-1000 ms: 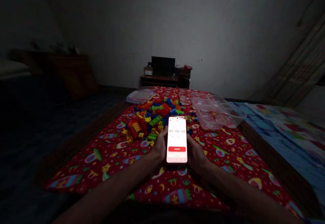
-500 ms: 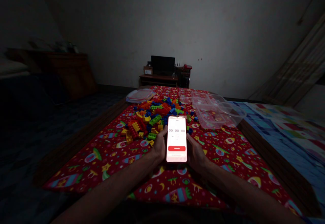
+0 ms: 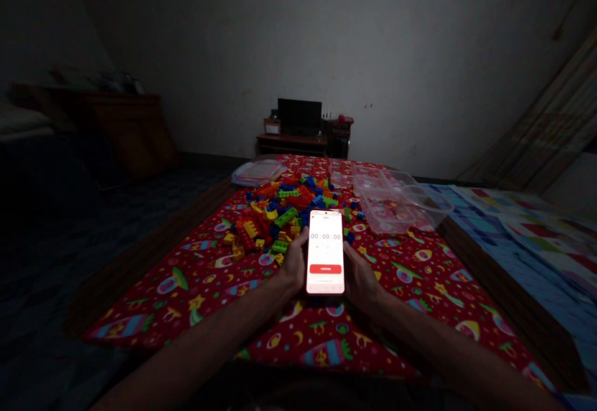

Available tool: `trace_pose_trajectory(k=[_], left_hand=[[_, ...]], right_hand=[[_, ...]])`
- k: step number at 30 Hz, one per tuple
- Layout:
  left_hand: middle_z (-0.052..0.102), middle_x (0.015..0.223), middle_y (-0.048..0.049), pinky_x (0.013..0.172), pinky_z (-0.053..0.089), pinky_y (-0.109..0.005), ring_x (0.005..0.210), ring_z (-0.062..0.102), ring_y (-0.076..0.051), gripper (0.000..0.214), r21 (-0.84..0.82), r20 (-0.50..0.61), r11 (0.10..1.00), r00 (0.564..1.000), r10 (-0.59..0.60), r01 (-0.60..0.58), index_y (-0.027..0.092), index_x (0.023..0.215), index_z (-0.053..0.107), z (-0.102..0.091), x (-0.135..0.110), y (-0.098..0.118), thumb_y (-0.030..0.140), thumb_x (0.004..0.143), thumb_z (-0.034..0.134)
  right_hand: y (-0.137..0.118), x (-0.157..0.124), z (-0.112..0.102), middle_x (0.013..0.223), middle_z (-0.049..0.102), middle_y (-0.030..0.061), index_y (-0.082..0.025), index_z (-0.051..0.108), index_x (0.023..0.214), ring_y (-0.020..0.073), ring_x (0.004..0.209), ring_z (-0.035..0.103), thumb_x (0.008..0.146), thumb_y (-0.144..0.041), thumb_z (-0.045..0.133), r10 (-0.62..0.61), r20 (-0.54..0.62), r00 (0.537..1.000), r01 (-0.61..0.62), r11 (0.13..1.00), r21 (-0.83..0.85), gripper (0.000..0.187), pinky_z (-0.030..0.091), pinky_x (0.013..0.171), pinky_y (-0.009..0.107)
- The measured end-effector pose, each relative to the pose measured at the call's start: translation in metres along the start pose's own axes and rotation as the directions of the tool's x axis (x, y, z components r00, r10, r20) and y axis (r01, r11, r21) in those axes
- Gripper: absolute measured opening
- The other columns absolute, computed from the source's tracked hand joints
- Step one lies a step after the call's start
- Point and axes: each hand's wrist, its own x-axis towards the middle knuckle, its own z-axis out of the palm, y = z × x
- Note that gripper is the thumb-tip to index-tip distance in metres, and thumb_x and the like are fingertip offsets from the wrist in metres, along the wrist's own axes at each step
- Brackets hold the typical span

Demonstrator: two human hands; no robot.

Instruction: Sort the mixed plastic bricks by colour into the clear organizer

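Observation:
A lit phone (image 3: pixel 326 252) is held upright between my two hands, its bright screen facing me with a timer at 00:00:00 and a red button. My left hand (image 3: pixel 293 265) grips the phone's left edge, thumb along the side. On the opposite edge, my right hand (image 3: pixel 361 274) closes round it; the fingers behind the phone are hidden. Just beyond lies a heap of colourful toy building blocks (image 3: pixel 285 217) in red, yellow, green, blue and orange, partly covered by the phone.
A red patterned cloth (image 3: pixel 205 299) covers the table. Clear plastic containers (image 3: pixel 396 209) stand at the back right, and stacked lids (image 3: pixel 257 171) lie at the back left. Beyond the table are a dark monitor (image 3: pixel 299 116) on a desk and a wooden cabinet (image 3: pixel 130 134). A bed (image 3: pixel 494 230) is on the right.
The whole view has shifted very slightly. Both hands keep the phone in nearly the same place, and its timer reading is unchanged.

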Motion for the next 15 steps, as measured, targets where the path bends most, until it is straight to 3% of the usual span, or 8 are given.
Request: trace_pose_trajectory(k=[7, 15], left_hand=[[0.074, 0.078, -0.0132, 0.076, 0.055, -0.044, 0.07, 0.071, -0.028, 0.04, 0.003, 0.01, 1.0, 1.0, 0.015, -0.015, 0.008, 0.094, 0.067, -0.0002, -0.0004, -0.0002, 0.041, 0.089, 0.046], [0.074, 0.078, -0.0131, 0.076, 0.056, -0.044, 0.07, 0.071, -0.029, 0.038, 0.009, 0.006, 1.0, 1.0, 0.023, -0.023, 0.008, 0.091, 0.067, 0.0003, 0.0005, -0.0002, 0.039, 0.089, 0.046]], right_hand=[[0.0002, -0.0005, -0.0005, 0.094, 0.073, 0.0071, -0.015, 0.065, 0.104, 0.023, 0.094, 0.067, 0.092, -0.035, 0.043, 0.004, -0.036, 0.999, -0.004, 1.0, 0.006, 0.033, 0.052, 0.086, 0.041], [-0.0006, 0.0004, -0.0014, 0.092, 0.073, 0.0069, -0.014, 0.065, 0.104, 0.022, 0.088, 0.068, 0.093, -0.035, 0.041, 0.007, -0.055, 0.998, -0.005, 1.0, 0.022, 0.033, 0.053, 0.083, 0.039]])
